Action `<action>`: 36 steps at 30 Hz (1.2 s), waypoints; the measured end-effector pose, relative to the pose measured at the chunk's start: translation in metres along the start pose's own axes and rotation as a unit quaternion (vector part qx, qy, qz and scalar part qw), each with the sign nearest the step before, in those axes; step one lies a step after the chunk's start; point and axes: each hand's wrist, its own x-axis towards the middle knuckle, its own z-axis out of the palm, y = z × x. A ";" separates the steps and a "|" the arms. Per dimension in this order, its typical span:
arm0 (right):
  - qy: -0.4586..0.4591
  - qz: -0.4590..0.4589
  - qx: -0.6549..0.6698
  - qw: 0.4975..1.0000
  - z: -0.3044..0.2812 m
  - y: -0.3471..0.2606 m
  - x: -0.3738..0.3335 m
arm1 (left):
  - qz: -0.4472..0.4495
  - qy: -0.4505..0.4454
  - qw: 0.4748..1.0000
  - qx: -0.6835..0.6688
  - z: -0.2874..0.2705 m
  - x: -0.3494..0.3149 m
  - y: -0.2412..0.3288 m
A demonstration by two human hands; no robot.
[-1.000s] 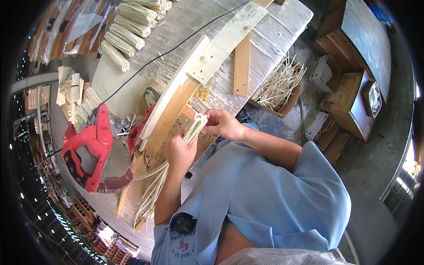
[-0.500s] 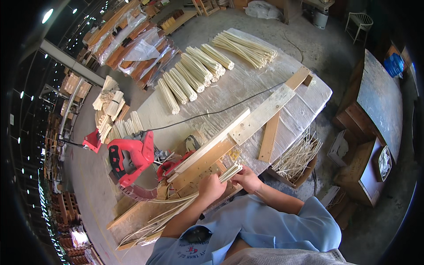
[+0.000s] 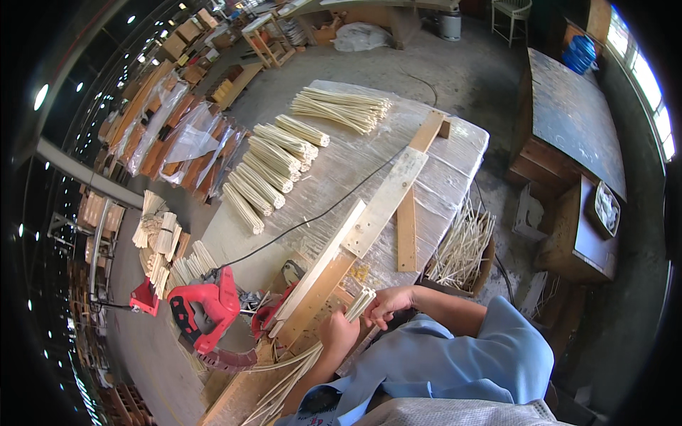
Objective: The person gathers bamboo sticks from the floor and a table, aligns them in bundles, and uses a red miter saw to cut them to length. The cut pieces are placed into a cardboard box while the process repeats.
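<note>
My left hand [image 3: 339, 331] is closed around a bundle of thin pale rattan sticks [image 3: 363, 302]. Their ends stick up past my fist, and long bent lengths [image 3: 297, 383] trail down beside my left forearm over the wooden workbench. Just right of the stick ends is my right hand [image 3: 387, 305], its fingers loosely bent and apart; no stick shows in its grasp. A red power saw [image 3: 207, 309] stands left of my hands, beside a long wooden fence [image 3: 320, 273].
Several bundles of cut sticks [image 3: 266, 167] lie on the plastic-covered table [image 3: 341, 177], crossed by a black cord [image 3: 312, 222]. A box of loose offcuts [image 3: 462, 245] stands right of the table. More bundles [image 3: 165, 234] sit at left. A wooden cabinet [image 3: 568, 121] is at far right.
My view has turned, so the table sits further left and lower. My right hand has come away from the stick ends; my left keeps hold of the bundle, now tilted more upright.
</note>
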 end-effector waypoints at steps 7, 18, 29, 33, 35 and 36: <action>0.089 -0.031 0.133 0.987 0.010 -0.001 -0.011 | -0.006 -0.011 1.000 -0.015 0.000 -0.001 -0.002; 0.244 -0.216 0.000 0.945 0.037 -0.045 -0.031 | 0.013 0.014 1.000 0.013 0.003 -0.012 -0.004; 0.056 0.080 0.053 0.994 0.000 -0.076 -0.010 | 0.042 0.031 0.998 0.022 0.001 -0.022 0.003; 0.041 0.090 0.186 0.978 -0.014 -0.069 -0.015 | 0.038 0.030 0.999 0.017 0.000 -0.025 0.006; 0.043 0.096 0.222 0.969 -0.025 -0.058 -0.014 | 0.031 0.030 0.999 0.008 0.001 -0.029 0.007; 0.034 0.093 0.223 0.970 -0.030 -0.049 -0.011 | 0.030 0.034 0.999 0.003 0.003 -0.029 0.006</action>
